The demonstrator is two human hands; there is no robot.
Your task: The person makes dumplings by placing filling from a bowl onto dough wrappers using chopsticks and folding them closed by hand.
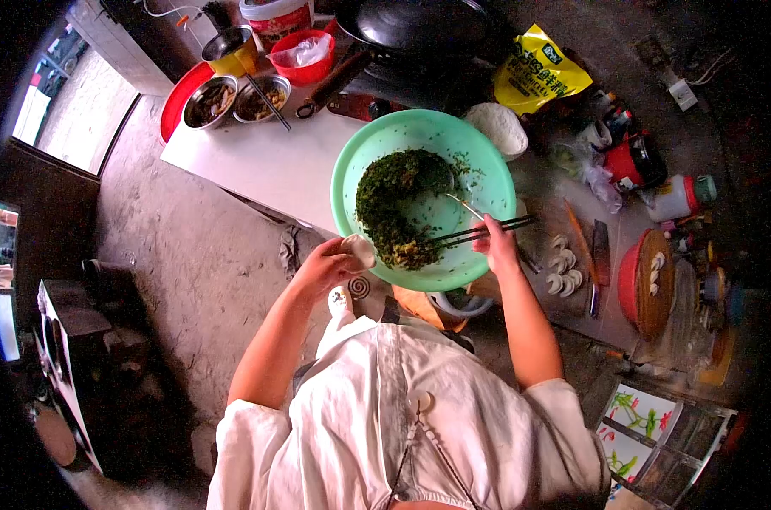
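Note:
A large green basin (491, 183) stands in front of me, with chopped dark green filling (385, 187) spread mostly along its left side. My left hand (324, 265) is closed on a pale round dumpling wrapper (360, 252) at the basin's lower left rim. At the right rim my right hand (497, 246) grips a pair of dark chopsticks (462, 236). Their tips reach toward the filling near the bottom of the basin. A metal spoon (463, 205) rests inside, its handle pointing toward my right hand. Several white dumplings (564, 270) lie on the table to the right.
Beside the dumplings are a rolling pin (579, 229) and a knife (600, 253). A red basin (630, 285) carries a round board (655, 285) with more dumplings. Behind stand a white bowl (497, 127), a yellow bag (538, 72), a wok (411, 25) and two metal food bowls (211, 102).

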